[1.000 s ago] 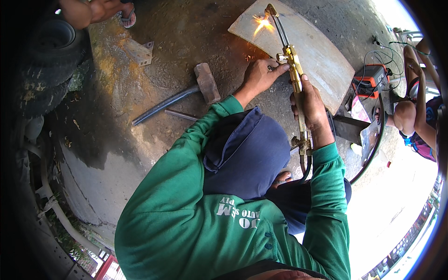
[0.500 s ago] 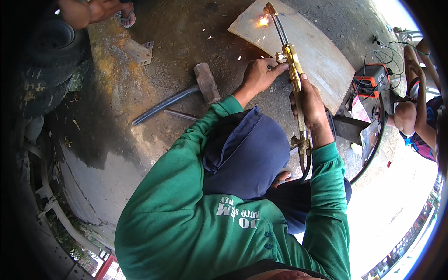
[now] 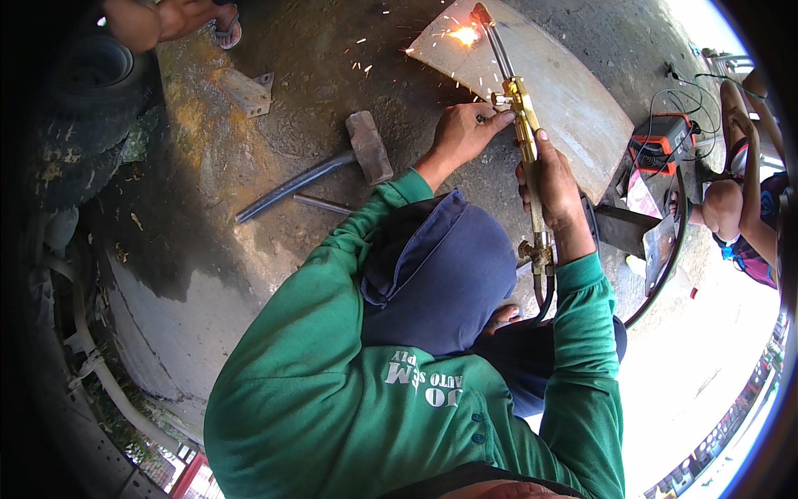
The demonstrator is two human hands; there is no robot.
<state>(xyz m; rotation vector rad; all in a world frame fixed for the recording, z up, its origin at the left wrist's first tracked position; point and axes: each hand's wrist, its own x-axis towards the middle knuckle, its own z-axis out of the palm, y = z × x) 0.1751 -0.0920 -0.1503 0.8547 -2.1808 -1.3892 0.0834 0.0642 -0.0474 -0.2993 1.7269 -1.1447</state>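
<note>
A brass cutting torch (image 3: 529, 158) slants up and away from me, its tip over a curved metal plate (image 3: 573, 104). My right hand (image 3: 553, 187) is wrapped round the torch's handle. Further forward, my left hand (image 3: 465, 135) pinches the torch beside its valve knob, thumb against the brass body. An orange-white glow (image 3: 465, 35) burns on the plate near the tip, throwing sparks to the left. Two hoses (image 3: 544, 299) run from the torch's rear end down by my knee. The fingertips of my left hand are partly hidden.
A sledgehammer (image 3: 370, 148) and a metal rod (image 3: 322, 204) lie left of my arms. An angled metal bracket (image 3: 245, 91) sits farther off, near stacked tires (image 3: 91, 108). At right are an orange-black machine (image 3: 662, 141) with cables and a seated person (image 3: 731, 204). Another person's foot (image 3: 226, 29) shows at upper left.
The glow on the plate has grown larger and brighter, and more sparks fly out to the left. Both hands and the torch stay nearly in the same place.
</note>
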